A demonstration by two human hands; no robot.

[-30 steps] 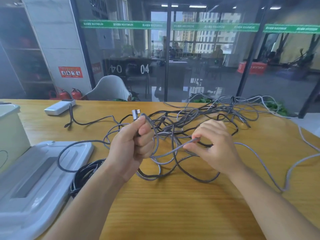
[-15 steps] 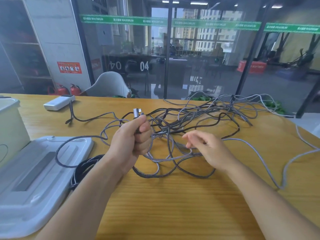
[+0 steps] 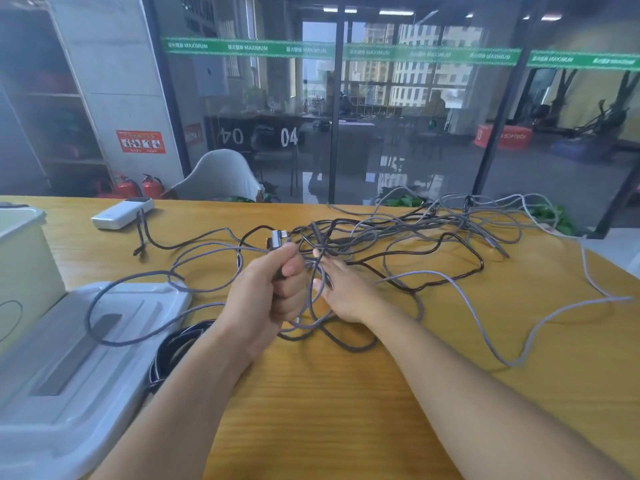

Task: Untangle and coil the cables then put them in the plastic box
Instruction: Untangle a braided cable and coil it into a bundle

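Observation:
A tangle of grey and black braided cables (image 3: 398, 244) sprawls over the far half of the wooden table (image 3: 346, 410). My left hand (image 3: 266, 292) grips a bunch of grey cable loops, and a silver connector (image 3: 277, 239) sticks up above its thumb. My right hand (image 3: 346, 292) lies just right of it with fingers stretched forward in among the loops, strands crossing over them. The pale plastic box (image 3: 20, 265) stands at the far left. Its white lid (image 3: 69, 358) lies in front of it, with a grey cable loop draped across.
A coiled black cable (image 3: 173, 351) lies on the table beside the lid. A white power bank (image 3: 121, 213) sits at the back left with a short cable. One long grey strand (image 3: 554, 317) trails toward the table's right edge. A glass wall stands behind the table.
My right hand let go of the grey strand it pinched, opened, and moved left and forward into the loops next to my left hand. The left hand kept its grip.

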